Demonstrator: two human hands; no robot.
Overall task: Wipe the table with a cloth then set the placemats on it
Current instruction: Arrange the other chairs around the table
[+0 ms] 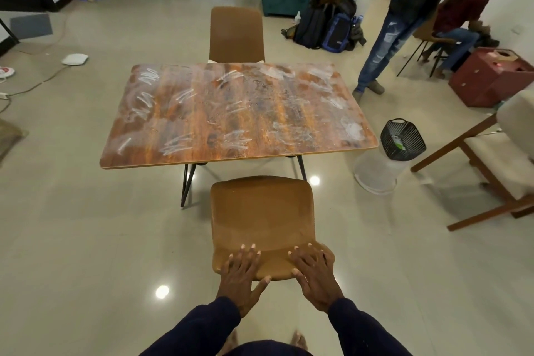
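Wood-grain table (239, 113) dead ahead, top streaked with white smears. Rigid and slick-looking on thin hairpin legs, so it may skid under hard wiping. No cloth or placemats visible. Both left hand (244, 272) and right hand (313, 272) lie flat, fingers straight, on the near brown chair (260, 211) backrest. The shell looks stiff, probably light.

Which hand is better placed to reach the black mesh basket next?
Right, probably: black mesh basket stands right of the smeared wooden table, nearer the right hand; left hand sits across the brown chair back.
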